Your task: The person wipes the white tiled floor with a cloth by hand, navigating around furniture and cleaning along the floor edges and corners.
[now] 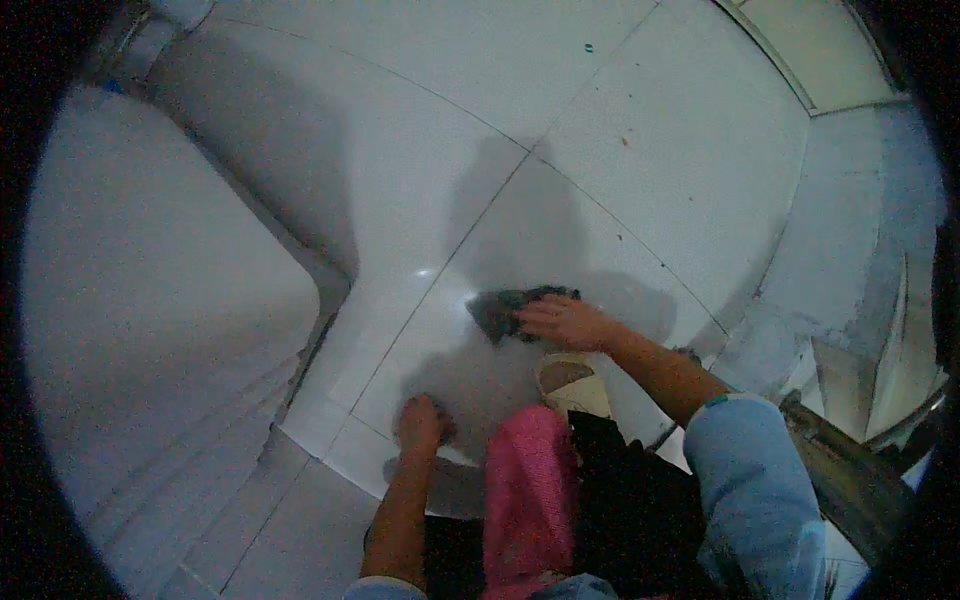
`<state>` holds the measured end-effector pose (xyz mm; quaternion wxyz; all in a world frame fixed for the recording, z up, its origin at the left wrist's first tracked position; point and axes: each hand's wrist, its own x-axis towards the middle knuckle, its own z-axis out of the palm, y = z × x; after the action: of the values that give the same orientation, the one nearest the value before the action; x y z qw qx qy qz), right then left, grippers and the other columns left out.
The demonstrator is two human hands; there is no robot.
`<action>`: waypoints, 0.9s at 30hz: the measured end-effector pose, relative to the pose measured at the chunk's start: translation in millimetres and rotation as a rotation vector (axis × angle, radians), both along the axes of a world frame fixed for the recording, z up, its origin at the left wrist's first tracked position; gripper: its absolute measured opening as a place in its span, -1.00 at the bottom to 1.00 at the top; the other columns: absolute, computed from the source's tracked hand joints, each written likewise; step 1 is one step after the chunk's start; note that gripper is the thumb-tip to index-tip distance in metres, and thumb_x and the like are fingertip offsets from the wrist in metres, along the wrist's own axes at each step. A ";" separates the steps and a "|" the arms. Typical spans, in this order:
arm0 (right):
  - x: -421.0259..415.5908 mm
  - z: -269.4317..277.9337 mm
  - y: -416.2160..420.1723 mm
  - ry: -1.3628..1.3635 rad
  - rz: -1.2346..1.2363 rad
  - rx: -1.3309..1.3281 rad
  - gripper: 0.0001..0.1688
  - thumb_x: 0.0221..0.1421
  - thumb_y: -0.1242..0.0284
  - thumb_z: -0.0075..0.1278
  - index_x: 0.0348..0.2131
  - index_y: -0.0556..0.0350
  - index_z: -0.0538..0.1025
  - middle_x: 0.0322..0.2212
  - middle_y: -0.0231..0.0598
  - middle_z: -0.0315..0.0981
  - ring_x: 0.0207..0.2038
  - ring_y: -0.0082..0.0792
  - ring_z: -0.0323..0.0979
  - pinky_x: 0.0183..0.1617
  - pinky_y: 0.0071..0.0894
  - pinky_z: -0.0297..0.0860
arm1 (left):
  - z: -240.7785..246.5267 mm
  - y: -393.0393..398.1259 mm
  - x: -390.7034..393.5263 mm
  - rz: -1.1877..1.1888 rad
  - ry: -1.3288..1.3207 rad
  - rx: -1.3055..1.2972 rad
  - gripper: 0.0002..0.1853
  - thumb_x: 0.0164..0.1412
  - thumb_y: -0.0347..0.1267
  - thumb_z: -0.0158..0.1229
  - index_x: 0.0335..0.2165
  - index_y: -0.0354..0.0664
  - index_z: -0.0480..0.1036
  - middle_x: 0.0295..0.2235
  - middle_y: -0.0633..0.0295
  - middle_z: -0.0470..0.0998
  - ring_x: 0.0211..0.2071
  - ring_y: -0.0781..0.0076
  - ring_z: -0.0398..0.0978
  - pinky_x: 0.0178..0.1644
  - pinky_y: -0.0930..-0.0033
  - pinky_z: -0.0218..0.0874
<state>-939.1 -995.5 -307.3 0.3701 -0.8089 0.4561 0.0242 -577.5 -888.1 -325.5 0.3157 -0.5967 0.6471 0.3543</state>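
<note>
My right hand (561,322) presses a dark, crumpled cloth (493,313) against the white tiled floor (397,247). Its fingers lie over the cloth's right part and hide some of it. Lower and to the left, my left hand (421,426) is held low near the floor with its fingers curled. What is under its palm is hidden, so I cannot tell whether it holds anything. Between my arms, pink fabric (527,480) covers part of my leg. A light-coloured shoe (576,386) stands just below my right hand.
A large white panel-like surface (172,247) takes up the left side, its corner jutting over the floor. Small debris specks (625,141) and a tiny green scrap (589,48) lie farther off. A pale wall (840,210) rises at right, near a dark beam-like object (847,465).
</note>
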 end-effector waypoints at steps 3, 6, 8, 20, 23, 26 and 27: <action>-57.8 -32.6 12.6 0.089 -0.127 -0.506 -0.58 0.10 0.47 -0.22 -0.01 0.10 0.34 0.01 -0.17 0.26 0.05 -0.18 0.22 0.15 -0.22 0.13 | -7.5 0.8 -7.6 0.012 0.004 -0.040 -0.60 -0.18 -0.28 0.29 -0.33 -0.27 0.41 -0.23 -0.05 0.45 -0.19 0.01 0.43 -0.15 0.12 0.31; -82.9 25.4 -29.3 -0.179 -1.028 -0.368 -0.54 0.07 0.61 -0.28 0.01 0.19 0.29 0.00 -0.12 0.25 0.01 -0.13 0.24 0.12 -0.27 0.15 | 8.4 -10.5 -10.4 0.048 0.040 -0.005 -0.56 -0.16 -0.25 0.28 -0.29 -0.25 0.40 -0.28 -0.03 0.47 -0.22 0.01 0.44 -0.16 0.15 0.31; -113.2 21.8 -5.7 -0.256 -1.266 -0.672 -0.51 0.02 0.66 -0.29 0.00 0.20 0.29 -0.02 -0.07 0.26 0.01 -0.11 0.25 0.12 -0.28 0.15 | 9.4 -7.3 -4.9 0.024 0.080 -0.090 -0.56 -0.16 -0.24 0.27 -0.29 -0.24 0.39 -0.30 -0.01 0.48 -0.23 0.01 0.45 -0.17 0.15 0.32; -26.3 -65.3 -27.9 0.327 -1.538 -0.766 -0.55 -0.11 0.66 -0.15 -0.13 0.22 0.40 -0.12 -0.08 0.33 -0.01 -0.18 0.24 0.11 -0.36 0.11 | 16.2 -11.2 -10.1 0.012 -0.011 -0.076 -0.50 -0.22 -0.19 0.33 -0.33 -0.26 0.36 -0.32 -0.02 0.46 -0.24 0.04 0.45 -0.18 0.09 0.31; -20.4 -32.4 -146.3 -0.583 -1.608 -0.443 -0.51 -0.11 0.69 -0.17 -0.10 0.11 0.43 -0.12 -0.10 0.38 0.00 -0.14 0.27 0.14 -0.33 0.14 | 8.7 -13.8 -12.4 0.032 0.018 -0.097 -0.50 -0.23 -0.19 0.34 -0.35 -0.27 0.36 -0.31 -0.03 0.46 -0.26 0.02 0.45 -0.19 0.09 0.31; -40.7 9.3 -154.1 -0.541 -1.282 -0.734 -0.46 -0.12 0.72 -0.21 -0.06 0.11 0.38 -0.08 -0.07 0.34 0.02 -0.11 0.26 0.11 -0.34 0.17 | 12.2 -8.0 -10.8 0.031 0.038 -0.124 -0.52 -0.21 -0.19 0.31 -0.35 -0.27 0.36 -0.29 -0.08 0.44 -0.26 -0.03 0.44 -0.20 0.08 0.31; -37.8 21.7 -140.7 -0.577 -1.124 -0.794 -0.45 -0.13 0.73 -0.22 -0.05 0.13 0.36 -0.06 -0.06 0.31 0.04 -0.09 0.25 0.12 -0.31 0.16 | 5.3 -2.7 1.5 0.039 0.044 -0.140 -0.52 -0.20 -0.19 0.31 -0.35 -0.26 0.36 -0.29 -0.08 0.44 -0.25 -0.04 0.44 -0.20 0.08 0.31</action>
<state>-976.8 -1136.2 -285.6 0.1118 -0.5010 0.6600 -0.5486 -576.0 -890.8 -320.2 0.2519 -0.6219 0.6654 0.3270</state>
